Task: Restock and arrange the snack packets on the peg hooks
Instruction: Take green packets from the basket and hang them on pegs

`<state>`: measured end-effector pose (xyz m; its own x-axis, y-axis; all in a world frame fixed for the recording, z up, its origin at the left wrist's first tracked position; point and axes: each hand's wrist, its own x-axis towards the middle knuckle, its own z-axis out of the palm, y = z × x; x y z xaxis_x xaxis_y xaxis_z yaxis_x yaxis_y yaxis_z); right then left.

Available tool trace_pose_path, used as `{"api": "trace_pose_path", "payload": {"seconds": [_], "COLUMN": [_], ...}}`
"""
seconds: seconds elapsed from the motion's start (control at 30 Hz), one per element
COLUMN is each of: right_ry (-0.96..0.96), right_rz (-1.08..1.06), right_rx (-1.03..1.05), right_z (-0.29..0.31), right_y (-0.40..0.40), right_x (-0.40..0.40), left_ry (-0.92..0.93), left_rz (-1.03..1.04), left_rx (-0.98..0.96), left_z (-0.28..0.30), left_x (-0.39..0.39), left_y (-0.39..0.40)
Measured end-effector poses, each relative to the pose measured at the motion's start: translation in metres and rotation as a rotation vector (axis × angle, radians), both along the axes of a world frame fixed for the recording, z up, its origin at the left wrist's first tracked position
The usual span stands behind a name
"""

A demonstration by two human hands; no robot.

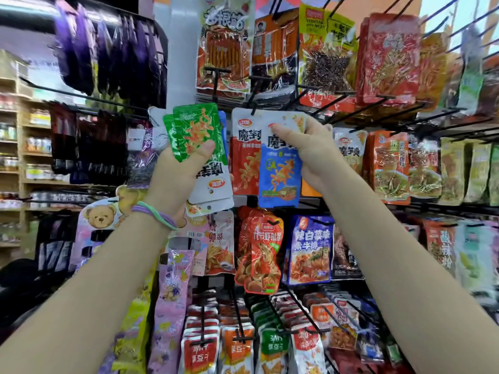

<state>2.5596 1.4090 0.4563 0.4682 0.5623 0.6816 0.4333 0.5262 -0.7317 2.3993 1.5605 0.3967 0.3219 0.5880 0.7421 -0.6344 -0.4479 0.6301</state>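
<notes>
Head view: the left hand grips a fanned stack of green-and-white foil snack packets, held upside down beside the rack. The right hand pinches the white top edge of a blue-and-white foil packet, right under a black wire peg hook carrying a red-and-white packet. Light, floppy, slick foil, I'd say; best held near the punched hole. That hole is hidden behind the fingers, and the rack edges blur out.

Wooden shop shelves of blurred goods at far left (bright store lighting)
</notes>
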Motion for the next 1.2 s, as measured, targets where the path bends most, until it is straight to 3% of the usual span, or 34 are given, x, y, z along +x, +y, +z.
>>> {"api": "trace_pose_path", "payload": {"seconds": [0.17, 0.47, 1.2], "right_ry": [-0.064, -0.323, -0.041], "right_rz": [-0.013, -0.221, -0.146], "right_rx": [0.016, 0.042, 0.114], "right_z": [0.020, 0.035, 0.033], "right_y": [0.034, 0.062, 0.094], "right_x": [-0.029, -0.041, -0.070], "left_ry": [0.003, -0.008, 0.056], "left_rz": [0.022, -0.011, -0.052], "left_rx": [0.019, 0.011, -0.009], "left_z": [0.003, 0.000, -0.002], "left_x": [-0.009, -0.020, -0.041], "left_y": [0.005, 0.026, 0.052]}}
